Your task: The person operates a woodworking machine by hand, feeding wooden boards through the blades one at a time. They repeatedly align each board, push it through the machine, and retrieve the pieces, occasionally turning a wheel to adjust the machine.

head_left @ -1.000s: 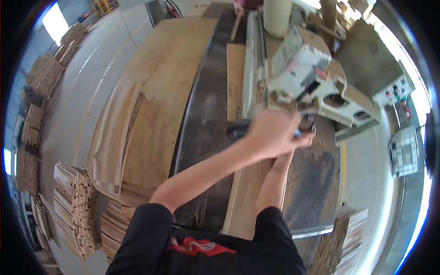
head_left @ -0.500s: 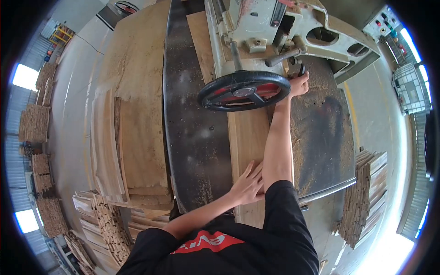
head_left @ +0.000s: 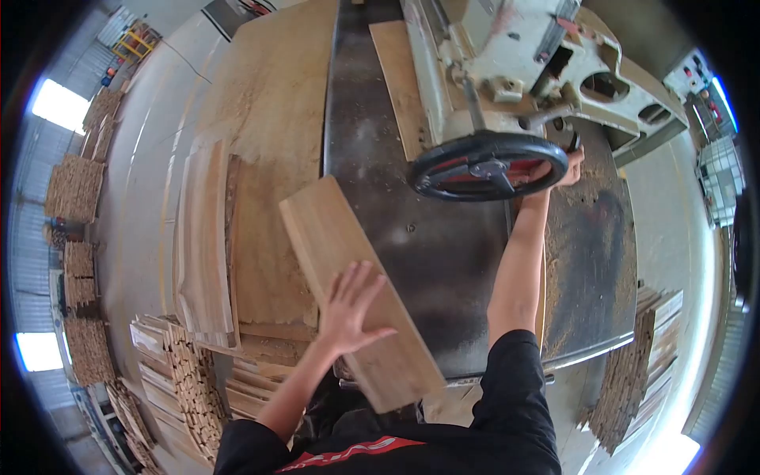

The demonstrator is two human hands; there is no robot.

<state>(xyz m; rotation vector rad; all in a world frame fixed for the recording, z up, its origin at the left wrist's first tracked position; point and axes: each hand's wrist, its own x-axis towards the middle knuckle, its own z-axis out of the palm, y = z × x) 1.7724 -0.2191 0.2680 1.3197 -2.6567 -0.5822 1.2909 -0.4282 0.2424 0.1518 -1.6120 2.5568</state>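
Observation:
My left hand (head_left: 352, 305) lies flat with fingers spread on a light wooden board (head_left: 324, 229). The board sits skewed across the near left edge of the dark steel machine table (head_left: 443, 253) and overhangs it toward me. My right arm reaches far forward. My right hand (head_left: 568, 165) is at the right rim of the black handwheel (head_left: 487, 165), partly hidden behind it, so its grip is unclear. Another board (head_left: 396, 79) lies on the table along the machine's fence.
The cream-painted machine body (head_left: 538, 63) rises at the far end of the table. Sawdust covers the table's right side (head_left: 590, 237). Large plywood sheets (head_left: 253, 134) lie to the left. Stacks of wood strips stand at lower left (head_left: 178, 372) and lower right (head_left: 641, 364).
The board lay straight along the table under my left hand; now it is swung left and angled off the table edge. My right hand stays by the handwheel. The view has shifted.

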